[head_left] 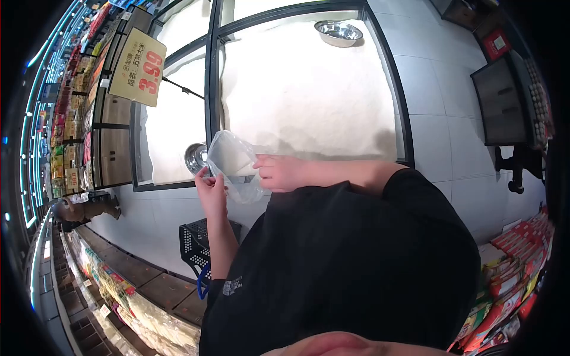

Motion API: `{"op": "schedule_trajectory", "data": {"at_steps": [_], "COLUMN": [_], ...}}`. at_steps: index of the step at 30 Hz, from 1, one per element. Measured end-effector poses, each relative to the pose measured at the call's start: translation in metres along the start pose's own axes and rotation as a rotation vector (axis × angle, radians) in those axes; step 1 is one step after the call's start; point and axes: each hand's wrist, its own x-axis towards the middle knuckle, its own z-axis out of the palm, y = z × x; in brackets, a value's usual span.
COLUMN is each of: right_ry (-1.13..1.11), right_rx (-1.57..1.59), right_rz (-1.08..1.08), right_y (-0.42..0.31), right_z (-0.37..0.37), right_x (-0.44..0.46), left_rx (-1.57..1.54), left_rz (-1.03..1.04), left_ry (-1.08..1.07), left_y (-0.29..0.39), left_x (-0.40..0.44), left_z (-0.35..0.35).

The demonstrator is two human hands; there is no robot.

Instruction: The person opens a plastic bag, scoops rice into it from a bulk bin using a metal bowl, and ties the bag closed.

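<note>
A clear plastic bag (233, 155) hangs between my two hands, its mouth spread wide. My left hand (211, 185) pinches the bag's left edge between thumb and fingers. On the other side, my right hand (278, 172) has its fingers curled on the bag's right edge. Below both hands lies the black-framed bin of white rice (309, 89). A metal bowl (196, 158) rests in the left compartment, just beyond my left hand. Another metal bowl (338, 33) sits on the rice at the far right.
A price sign (138, 67) stands on a rod over the left compartment. Near my left forearm is a black shopping basket (195, 246) with a blue handle. Packed shelves (68, 124) line the left, and a dark cabinet (504, 101) stands right. A person (86, 209) is at far left.
</note>
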Motion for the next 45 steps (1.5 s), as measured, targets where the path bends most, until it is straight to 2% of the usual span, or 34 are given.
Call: {"op": "schedule_trajectory", "data": {"at_steps": [3, 9, 16, 18, 21, 24, 27, 28, 30, 33, 36, 37, 38, 39, 40, 41, 42, 43, 44, 45], "right_ry": [-0.024, -0.039, -0.044, -0.021, 0.141, 0.331, 0.248, 0.191, 0.075, 0.254, 0.316, 0.526, 0.742, 0.893, 0.953, 1.129, 1.195, 1.122, 1.126, 1.041], "right_rx": [-0.044, -0.063, 0.093, 0.147, 0.198, 0.014, -0.084, 0.096, 0.46, 0.235, 0.232, 0.187, 0.151, 0.29, 0.193, 0.303, 0.337, 0.287, 0.087, 0.032], "right_rz": [0.035, 0.314, 0.369, 0.386, 0.473, 0.555, 0.762, 0.853, 1.015, 0.797, 0.729, 0.81, 0.882, 1.1, 1.288, 1.479, 1.632, 1.752, 1.735, 1.883], "right_y": [0.009, 0.01, 0.019, 0.018, 0.015, 0.015, 0.022, 0.029, 0.046, 0.056, 0.089, 0.118, 0.155, 0.197, 0.243, 0.256, 0.298, 0.331, 0.359, 0.36], "right_z": [-0.007, -0.039, -0.057, -0.061, -0.067, -0.086, -0.075, -0.066, -0.045, -0.037, -0.074, -0.075, -0.075, -0.092, -0.12, -0.162, -0.18, -0.196, -0.199, -0.216], "right_x": [-0.023, -0.045, -0.094, -0.109, -0.125, -0.116, -0.101, -0.098, -0.094, -0.08, -0.076, -0.086, -0.103, -0.126, -0.151, -0.15, -0.184, -0.214, -0.235, -0.231], "left_rx": [-0.07, -0.118, -0.11, -0.077, -0.012, 0.125, 0.347, 0.427, 0.347, 0.288, 0.292, 0.323, 0.283, 0.242, 0.219, 0.196, 0.172, 0.149, 0.157, 0.189], "left_rz": [-0.049, -0.144, -0.141, -0.116, -0.088, 0.019, 0.125, 0.157, 0.117, 0.091, 0.177, 0.218, 0.176, 0.133, 0.097, 0.056, 0.04, 0.023, 0.003, 0.019], "left_ry": [0.014, 0.007, 0.025, 0.022, 0.018, -0.009, -0.006, 0.005, -0.013, -0.001, 0.027, 0.049, 0.041, 0.033, 0.022, 0.008, -0.003, -0.015, 0.007, 0.019], "left_y": [0.003, 0.018, 0.017, 0.014, 0.015, 0.023, 0.044, 0.05, 0.054, 0.054, 0.021, 0.018, 0.025, 0.03, 0.029, 0.025, 0.015, 0.007, 0.009, 0.012], "left_x": [-0.008, -0.017, -0.019, -0.022, -0.029, -0.035, -0.034, -0.032, -0.024, -0.017, -0.002, -0.001, -0.004, -0.008, -0.009, -0.011, -0.01, -0.009, -0.01, -0.013], "left_z": [0.015, 0.04, 0.062, 0.062, 0.067, 0.08, 0.09, 0.094, 0.098, 0.102, 0.094, 0.095, 0.096, 0.098, 0.097, 0.096, 0.092, 0.089, 0.09, 0.087]}}
